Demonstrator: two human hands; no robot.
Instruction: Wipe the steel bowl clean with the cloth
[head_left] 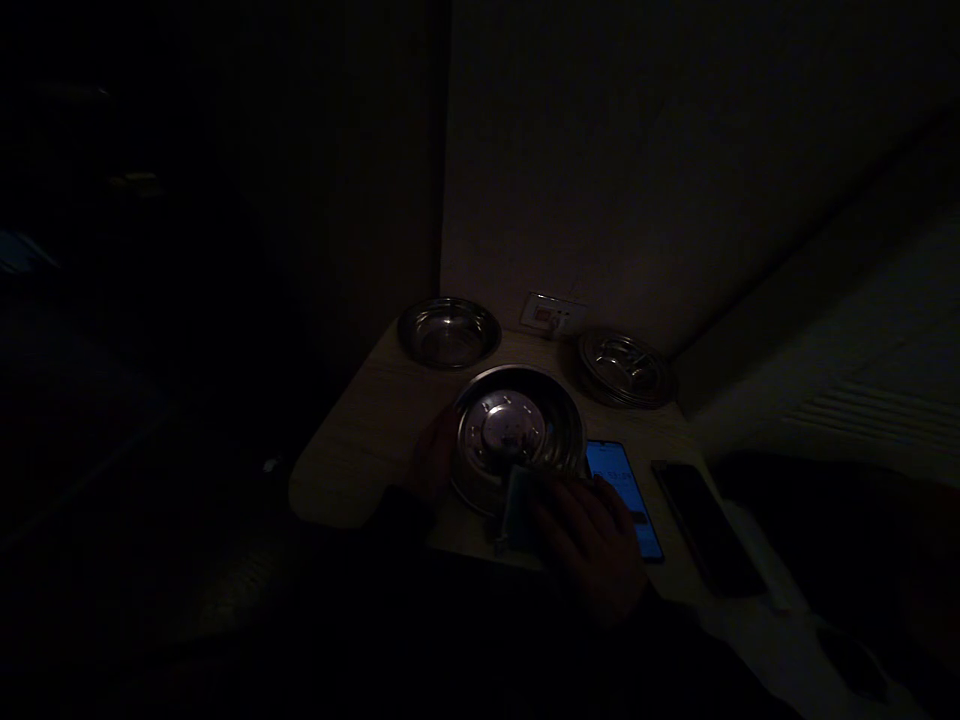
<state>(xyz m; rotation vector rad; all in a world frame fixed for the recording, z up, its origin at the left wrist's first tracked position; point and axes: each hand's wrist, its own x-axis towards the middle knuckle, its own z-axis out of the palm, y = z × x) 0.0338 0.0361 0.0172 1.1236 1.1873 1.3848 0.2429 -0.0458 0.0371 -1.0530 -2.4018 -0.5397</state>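
Note:
The scene is very dark. A round steel bowl stands tilted on a pale wooden table. My left hand grips the bowl's left rim. My right hand is closed on a small dark cloth or pad pressed against the bowl's near edge; what it is I cannot make out clearly.
A second steel bowl sits at the table's back left and a steel plate stack at the back right. A lit phone and a dark phone lie on the right. A wall socket is behind.

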